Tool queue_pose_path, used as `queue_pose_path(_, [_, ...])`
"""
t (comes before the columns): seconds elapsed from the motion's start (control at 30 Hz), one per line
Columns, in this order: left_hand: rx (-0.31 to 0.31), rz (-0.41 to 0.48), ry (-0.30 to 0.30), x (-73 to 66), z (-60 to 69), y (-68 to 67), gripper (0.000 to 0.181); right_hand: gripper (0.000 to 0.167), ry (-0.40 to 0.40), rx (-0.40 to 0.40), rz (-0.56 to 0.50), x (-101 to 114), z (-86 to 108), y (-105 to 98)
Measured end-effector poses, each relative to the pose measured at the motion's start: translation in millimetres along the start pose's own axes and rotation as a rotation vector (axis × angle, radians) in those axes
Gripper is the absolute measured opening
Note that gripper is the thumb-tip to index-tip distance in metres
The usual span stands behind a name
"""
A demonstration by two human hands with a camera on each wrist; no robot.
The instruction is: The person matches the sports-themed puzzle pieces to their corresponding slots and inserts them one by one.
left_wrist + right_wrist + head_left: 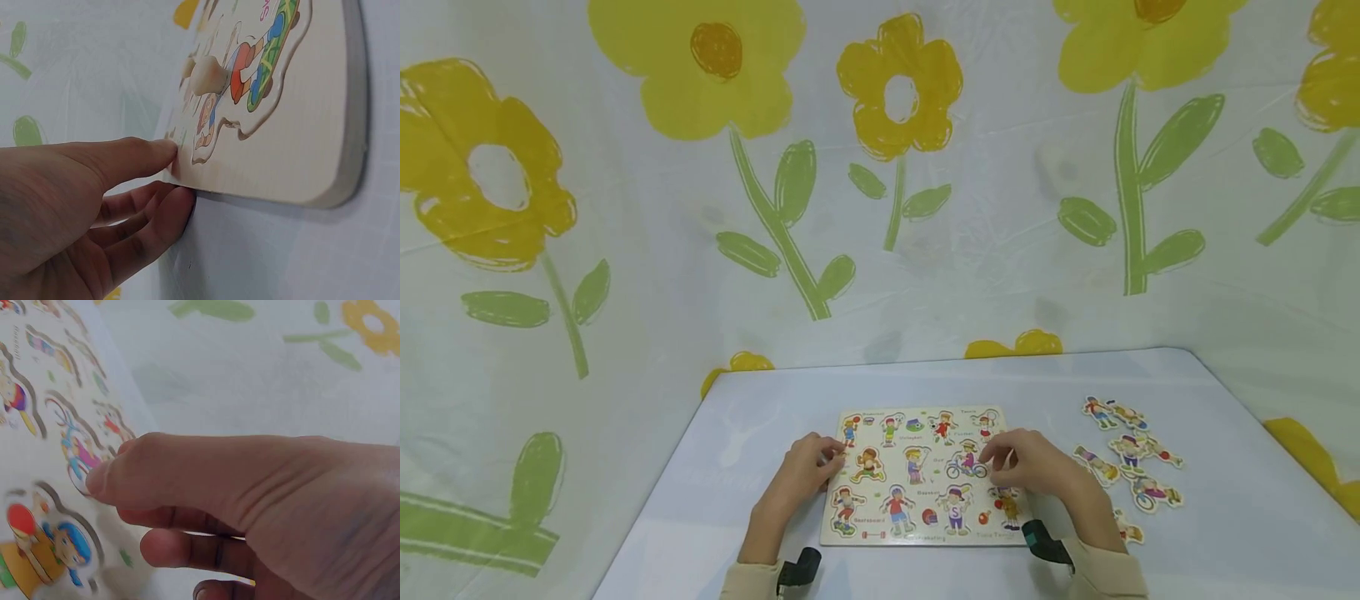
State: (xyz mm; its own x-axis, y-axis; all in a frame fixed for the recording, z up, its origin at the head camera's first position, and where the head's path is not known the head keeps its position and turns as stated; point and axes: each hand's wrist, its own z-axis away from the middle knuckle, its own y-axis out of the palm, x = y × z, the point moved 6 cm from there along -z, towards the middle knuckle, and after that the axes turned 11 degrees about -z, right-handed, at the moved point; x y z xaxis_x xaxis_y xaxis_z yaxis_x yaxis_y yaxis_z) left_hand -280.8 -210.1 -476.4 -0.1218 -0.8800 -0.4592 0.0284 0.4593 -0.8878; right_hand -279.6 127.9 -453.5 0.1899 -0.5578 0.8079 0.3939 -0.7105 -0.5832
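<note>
A wooden picture board (pixel 887 533) with cut-out sports figures lies on the table. At its left edge, my left hand (pixel 806 469) grips with the thumb on top. The left wrist view shows that hand (pixel 112 206) with curved fingers low against the edge of the board (pixel 300 162), near a round wooden knob (pixel 209 75). Above the board's right side hovers or rests my right hand (pixel 1033 467), near the bicycle picture (pixel 967 460). In the right wrist view, the thumb of this hand (pixel 237 494) overlaps the bicycle picture (pixel 78 456); its fingers are loosely bent and no held thing shows.
Several loose figure pieces lie right of the board, among them a bicycle piece (pixel 1150 492), a striped-looking figure (pixel 1097 465) and a piece near my right sleeve (pixel 1127 527). The white table (pixel 760 417) meets a flower-printed cloth (pixel 962 283) at its back and sides.
</note>
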Motion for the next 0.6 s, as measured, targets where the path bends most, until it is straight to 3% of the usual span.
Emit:
queue_pose_path(0.33, [-0.005, -0.007, -0.011, 0.2, -0.3, 0.0, 0.022, 0.019, 0.115, -0.010, -0.052, -28, 13.1, -20])
queue_pose_path(0.6, [-0.008, -0.007, -0.011, 0.1, -1.3, -0.3, 0.021, 0.017, 0.134, -0.004, -0.031, -39, 22.6, -31])
